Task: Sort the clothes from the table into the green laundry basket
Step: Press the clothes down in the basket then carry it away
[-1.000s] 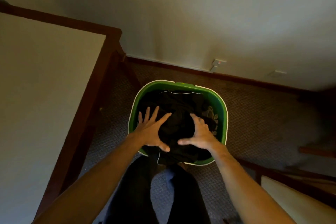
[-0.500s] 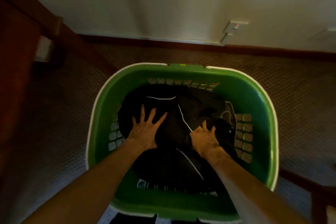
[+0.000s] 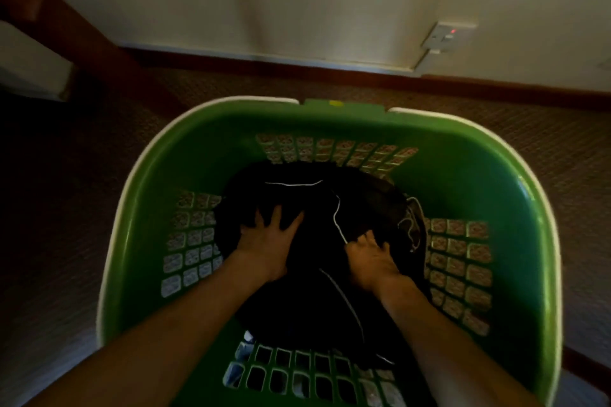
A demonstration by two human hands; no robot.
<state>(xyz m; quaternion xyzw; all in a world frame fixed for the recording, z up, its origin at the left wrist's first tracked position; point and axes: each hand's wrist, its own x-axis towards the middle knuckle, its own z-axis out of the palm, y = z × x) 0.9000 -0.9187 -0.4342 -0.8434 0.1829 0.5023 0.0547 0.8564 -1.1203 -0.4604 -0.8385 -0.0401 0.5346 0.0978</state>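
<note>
A green laundry basket with a white rim and slotted walls fills the middle of the view, standing on the carpet. Dark clothes with thin white seam lines lie piled at its bottom. Both my arms reach down inside it. My left hand lies flat on the left of the pile, fingers spread. My right hand presses on the right of the pile, fingers bent down into the fabric. Whether the right hand grips cloth is unclear.
Brown patterned carpet surrounds the basket. A pale wall with a dark wooden skirting board runs across the back, with a wall socket showing a red light at upper right. Dark wooden furniture stands at far left.
The view has dropped much closer to the basket, and the table has left the frame. Both hands have pushed deeper into the basket, pressing the dark clothes down.
</note>
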